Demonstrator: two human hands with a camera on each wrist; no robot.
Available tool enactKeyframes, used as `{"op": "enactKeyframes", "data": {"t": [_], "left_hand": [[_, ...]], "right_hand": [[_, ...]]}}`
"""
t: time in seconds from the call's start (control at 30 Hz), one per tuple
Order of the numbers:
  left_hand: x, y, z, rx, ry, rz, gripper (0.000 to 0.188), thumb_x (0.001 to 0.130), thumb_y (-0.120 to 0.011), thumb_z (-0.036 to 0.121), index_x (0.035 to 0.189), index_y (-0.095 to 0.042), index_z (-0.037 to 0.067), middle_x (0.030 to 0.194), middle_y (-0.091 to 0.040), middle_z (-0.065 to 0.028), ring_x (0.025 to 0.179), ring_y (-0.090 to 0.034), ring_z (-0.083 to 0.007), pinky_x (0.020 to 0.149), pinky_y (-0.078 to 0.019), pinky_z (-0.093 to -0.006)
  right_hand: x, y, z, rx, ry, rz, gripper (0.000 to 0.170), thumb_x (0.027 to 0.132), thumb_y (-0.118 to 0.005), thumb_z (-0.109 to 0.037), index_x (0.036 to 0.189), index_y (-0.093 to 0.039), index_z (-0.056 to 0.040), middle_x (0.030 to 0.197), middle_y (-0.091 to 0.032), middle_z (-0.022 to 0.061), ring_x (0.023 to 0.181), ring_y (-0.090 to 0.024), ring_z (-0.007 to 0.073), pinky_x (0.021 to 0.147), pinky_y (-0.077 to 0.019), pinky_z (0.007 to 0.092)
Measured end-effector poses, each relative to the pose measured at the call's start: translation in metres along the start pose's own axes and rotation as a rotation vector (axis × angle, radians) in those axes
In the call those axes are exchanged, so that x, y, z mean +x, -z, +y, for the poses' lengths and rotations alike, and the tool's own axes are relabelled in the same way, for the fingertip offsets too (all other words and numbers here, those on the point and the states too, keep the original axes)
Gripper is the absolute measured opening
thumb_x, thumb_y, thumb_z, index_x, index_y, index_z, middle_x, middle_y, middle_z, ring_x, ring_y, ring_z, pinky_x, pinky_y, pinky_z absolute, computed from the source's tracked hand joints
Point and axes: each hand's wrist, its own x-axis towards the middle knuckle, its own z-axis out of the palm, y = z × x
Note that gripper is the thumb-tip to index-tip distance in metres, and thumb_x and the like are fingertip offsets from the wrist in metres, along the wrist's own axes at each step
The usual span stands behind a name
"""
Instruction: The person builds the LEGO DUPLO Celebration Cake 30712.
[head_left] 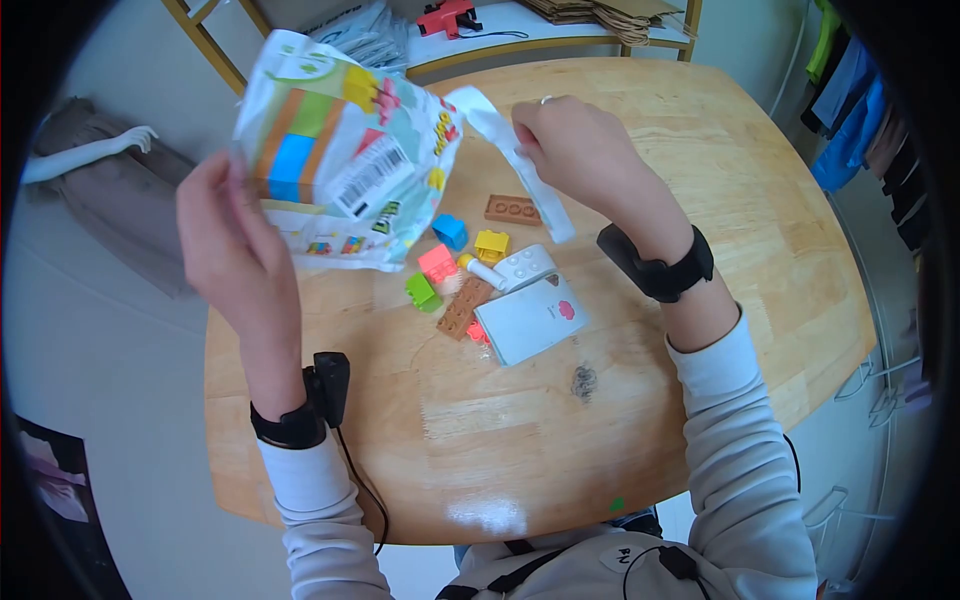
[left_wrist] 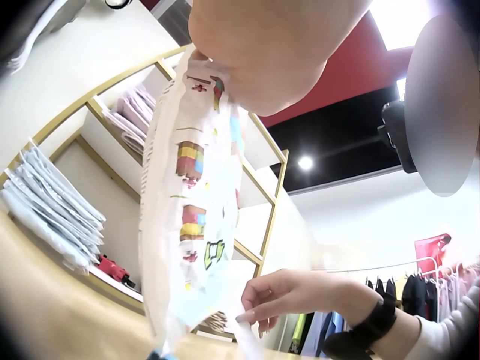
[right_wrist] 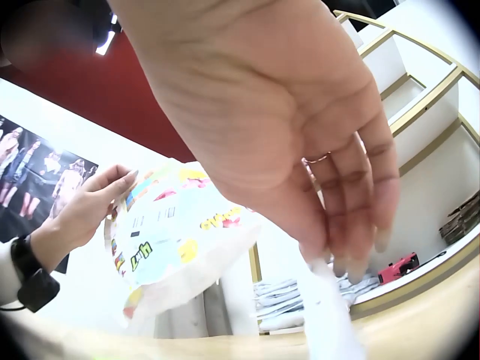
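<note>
My left hand grips a white printed plastic bag by its side, holding it tilted above the table. Brick pictures and a barcode show on the bag. Between thumb and fingertips, my right hand pinches a narrow white plastic strip beside the bag's edge. The strip hangs down from those fingers in the right wrist view. Below lie toy bricks: blue, yellow, pink, green and brown. A white booklet lies near them.
A second brown brick, a white studded brick and a white stick piece with a yellow end lie on the wooden table. Behind it, a shelf holds plastic packets and a red object. Clothes hang at right.
</note>
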Motion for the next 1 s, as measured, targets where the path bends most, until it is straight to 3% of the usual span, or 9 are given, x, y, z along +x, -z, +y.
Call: {"op": "enactKeyframes", "data": {"t": [0.1,0.2,0.27,0.33,0.47,0.53,0.8,0.97,1.0], "left_hand": [[0.004,0.008,-0.026,-0.080,0.172,0.113,0.014,0.094,-0.054,0.012,0.100,-0.059,0.000,0.090,-0.063,-0.0122,0.079,-0.061,-0.0204,0.071,-0.0475,-0.0298],[-0.005,0.021,-0.095,0.067,0.420,-0.174,0.019,0.095,-0.051,0.018,0.098,-0.058,0.000,0.083,-0.064,-0.0125,0.071,-0.061,-0.0217,0.066,-0.0478,-0.0312],[-0.017,0.032,-0.130,0.142,0.444,-0.269,0.021,0.095,-0.051,0.019,0.097,-0.057,-0.001,0.080,-0.065,-0.0124,0.068,-0.062,-0.0220,0.064,-0.0481,-0.0320],[-0.026,0.041,-0.151,0.328,0.622,-0.668,0.022,0.094,-0.053,0.020,0.094,-0.058,-0.002,0.077,-0.065,-0.0134,0.063,-0.064,-0.0221,0.061,-0.0491,-0.0345],[-0.047,0.040,-0.172,0.213,0.896,-1.031,0.025,0.091,-0.055,0.023,0.093,-0.060,-0.001,0.076,-0.065,-0.0153,0.059,-0.064,-0.0251,0.058,-0.0499,-0.0362],[-0.042,0.036,-0.154,0.293,0.842,-1.245,0.032,0.089,-0.058,0.030,0.093,-0.062,-0.001,0.084,-0.066,-0.0164,0.073,-0.067,-0.0283,0.065,-0.0509,-0.0363],[-0.004,0.029,-0.077,0.050,0.192,-0.554,0.041,0.088,-0.064,0.030,0.118,-0.056,0.003,0.117,-0.058,-0.0169,0.106,-0.057,-0.0280,0.088,-0.0452,-0.0357],[0.015,0.029,-0.039,-0.229,-0.058,-0.524,0.047,0.086,-0.066,0.030,0.124,-0.054,0.005,0.124,-0.055,-0.0113,0.113,-0.054,-0.0265,0.093,-0.0431,-0.0349],[0.015,0.030,-0.033,-0.395,-0.059,-0.584,0.049,0.085,-0.067,0.030,0.125,-0.054,0.005,0.127,-0.055,-0.0101,0.115,-0.053,-0.0256,0.094,-0.0425,-0.0349]], "right_hand": [[0.000,0.002,-0.004,0.109,0.130,0.234,0.008,0.082,-0.060,-0.015,0.083,-0.059,-0.0067,0.078,-0.062,0.0137,0.078,-0.060,0.0323,0.063,-0.0467,0.0417],[-0.016,0.024,-0.017,0.036,0.115,0.123,0.020,0.077,-0.069,-0.017,0.093,-0.065,-0.0064,0.085,-0.066,0.0131,0.083,-0.065,0.0316,0.069,-0.0514,0.0405],[-0.026,0.034,-0.022,0.070,0.272,-0.330,0.021,0.074,-0.072,-0.016,0.088,-0.059,-0.0067,0.080,-0.061,0.0124,0.083,-0.060,0.0323,0.067,-0.0464,0.0410],[-0.035,0.028,-0.028,0.167,0.335,-0.404,0.026,0.071,-0.074,-0.015,0.091,-0.060,-0.0074,0.082,-0.061,0.0117,0.086,-0.060,0.0316,0.069,-0.0463,0.0405],[-0.042,0.022,-0.049,0.219,0.438,-0.614,0.037,0.066,-0.076,-0.013,0.100,-0.061,-0.0083,0.092,-0.062,0.0097,0.095,-0.059,0.0305,0.077,-0.0462,0.0389],[-0.045,0.001,-0.051,0.162,0.490,-0.613,0.040,0.064,-0.076,-0.011,0.101,-0.061,-0.0070,0.095,-0.063,0.0102,0.097,-0.059,0.0311,0.080,-0.0465,0.0390],[-0.038,0.002,-0.072,0.178,0.467,-0.627,0.020,0.068,-0.076,-0.010,0.080,-0.062,-0.0030,0.088,-0.063,0.0143,0.091,-0.060,0.0324,0.074,-0.0482,0.0398],[-0.029,0.033,-0.064,0.611,0.600,-0.632,0.019,0.072,-0.074,-0.012,0.075,-0.057,-0.0044,0.076,-0.059,0.0114,0.071,-0.058,0.0259,0.059,-0.0430,0.0352],[-0.030,0.034,-0.061,0.685,0.657,-0.459,0.016,0.074,-0.072,-0.009,0.075,-0.057,-0.0041,0.068,-0.056,0.0086,0.060,-0.053,0.0216,0.055,-0.0408,0.0315]]}}
